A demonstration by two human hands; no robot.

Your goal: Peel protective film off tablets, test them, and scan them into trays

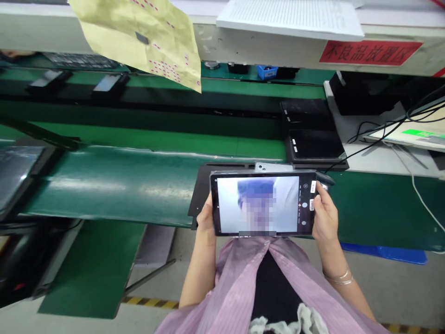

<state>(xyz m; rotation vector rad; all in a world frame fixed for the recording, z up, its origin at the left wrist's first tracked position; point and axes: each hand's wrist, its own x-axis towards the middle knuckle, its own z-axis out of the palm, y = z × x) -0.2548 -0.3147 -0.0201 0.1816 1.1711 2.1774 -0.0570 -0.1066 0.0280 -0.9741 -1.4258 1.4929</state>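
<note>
Between both hands I hold a black-framed tablet (264, 206) in landscape, its screen lit with a camera view. My left hand (206, 215) grips the left edge, fingers mostly hidden behind it. At the right edge, my right hand (325, 213) is wrapped round the frame, its thumb near the on-screen camera buttons and two small white stickers. Behind the tablet a dark flat tray (200, 185) lies on the green bench mat (118, 185). A pale device with camera lenses (273, 167) shows just past the tablet's top edge.
Two dark tablets (314, 144) rest in black holders behind, to the right. Phone-like devices (107, 84) stand on the far green line. A shelf with papers (292, 18) and a hanging yellow sheet (146, 41) overhangs the bench. Cables (385, 134) trail at right.
</note>
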